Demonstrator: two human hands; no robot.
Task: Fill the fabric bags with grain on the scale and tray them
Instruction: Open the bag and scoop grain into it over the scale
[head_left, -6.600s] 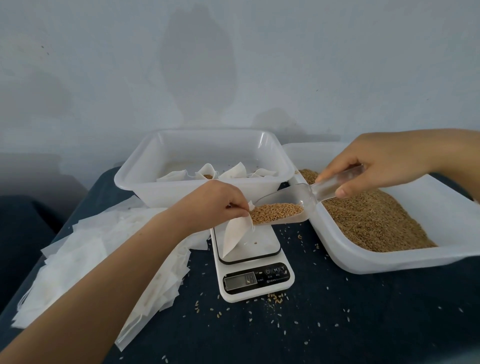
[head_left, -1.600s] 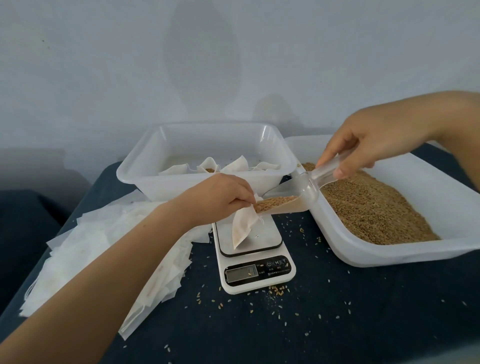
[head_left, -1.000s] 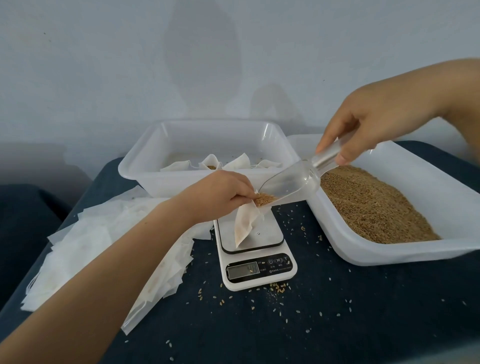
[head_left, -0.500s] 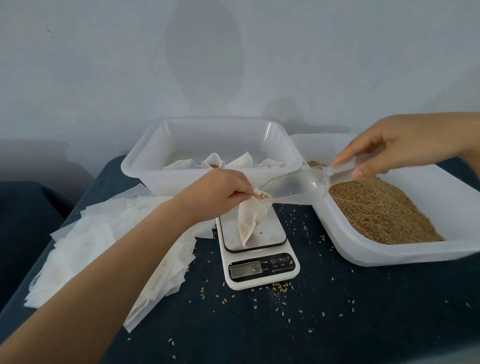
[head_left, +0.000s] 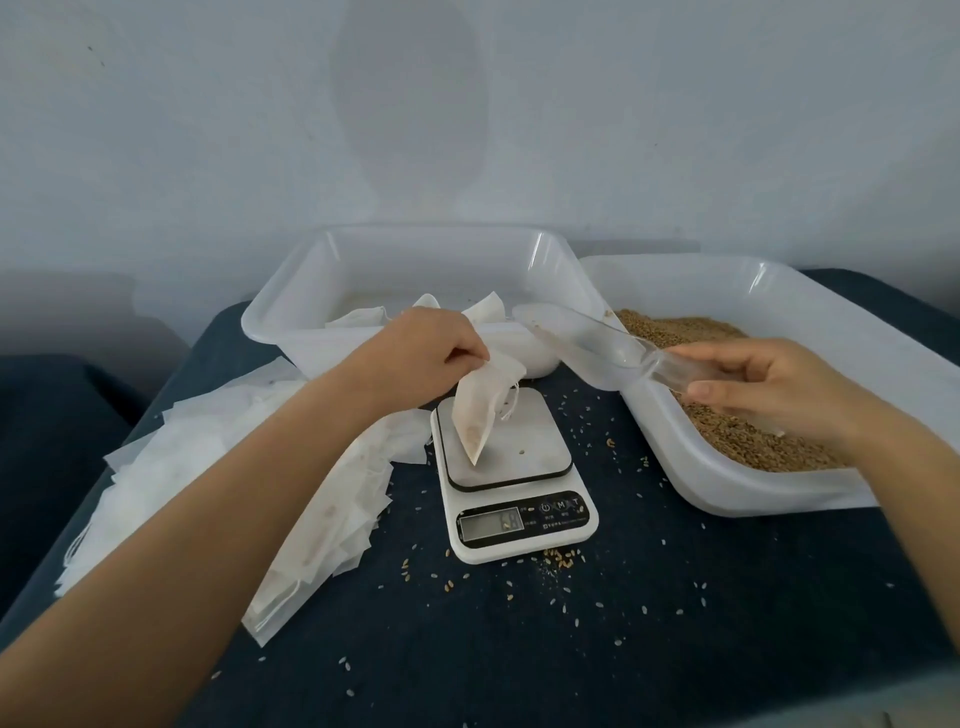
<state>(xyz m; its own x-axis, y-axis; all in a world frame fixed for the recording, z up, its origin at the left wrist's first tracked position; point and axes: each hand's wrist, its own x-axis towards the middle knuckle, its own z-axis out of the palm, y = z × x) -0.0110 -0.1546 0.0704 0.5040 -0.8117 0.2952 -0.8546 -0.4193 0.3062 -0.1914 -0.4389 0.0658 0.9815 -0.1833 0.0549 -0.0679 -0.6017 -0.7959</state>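
Observation:
My left hand (head_left: 426, 353) pinches the top of a small white fabric bag (head_left: 480, 410). The bag hangs down with its lower tip touching the platform of the white digital scale (head_left: 511, 467). Grain shows through its lower part. My right hand (head_left: 769, 384) grips the handle of a clear plastic scoop (head_left: 576, 340), which looks empty and sits over the left rim of the grain tray (head_left: 779, 296). Brown grain (head_left: 727, 415) fills that tray. Behind the scale stands a white tray (head_left: 322, 291) holding several filled bags (head_left: 483, 312).
A heap of flat empty fabric bags (head_left: 223, 467) lies to the left on the dark blue cloth (head_left: 675, 623). Loose grains are scattered around the scale. A pale wall stands close behind the trays.
The scoop tipped its grain into the bag and has drawn back to the right over the grain tray, now empty. The bag hangs fuller on the scale.

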